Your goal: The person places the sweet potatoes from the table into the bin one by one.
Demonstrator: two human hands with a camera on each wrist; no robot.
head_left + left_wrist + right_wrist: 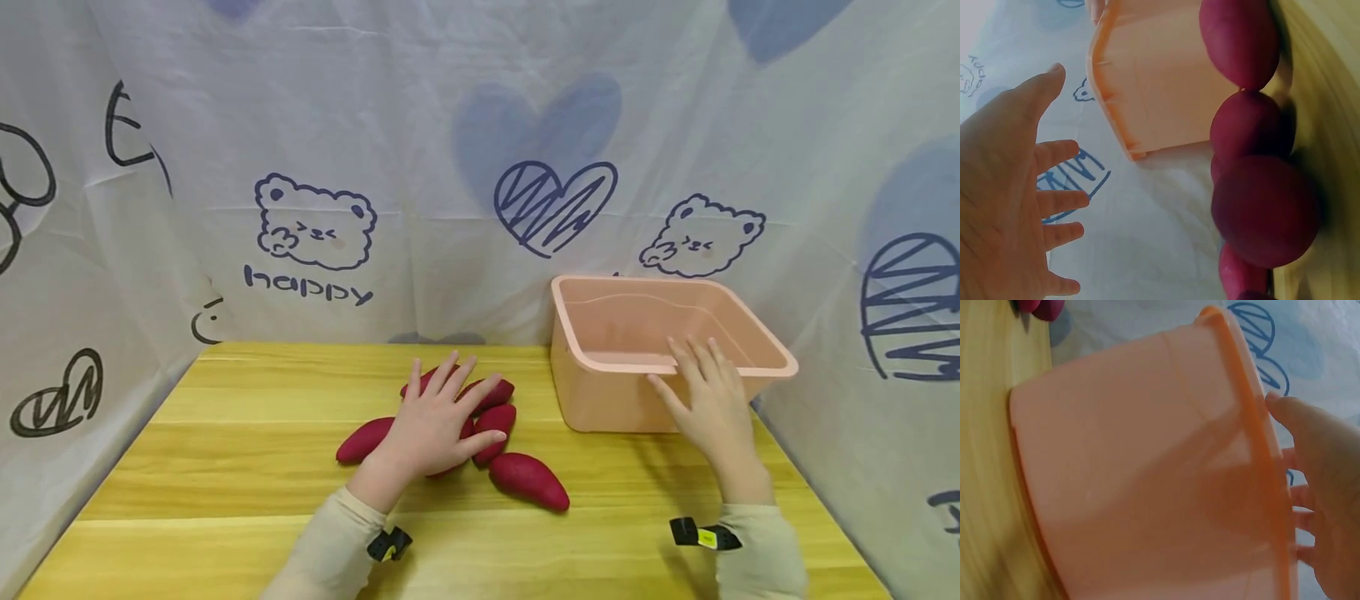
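Several purple-red sweet potatoes lie in a loose group on the wooden table. Over them, fingers spread, is my left hand; the left wrist view shows a gap between its palm and the sweet potatoes. The hand hides part of the group in the head view. A pink plastic bin stands at the right, its top uncovered. My right hand is at the bin's near rim with fingers extended over it. In the right wrist view the thumb is close to the rim; contact is unclear.
The wooden table has its back edge against a white cloth printed with bears and hearts. The cloth also hangs along both sides. Each wrist wears a black strap.
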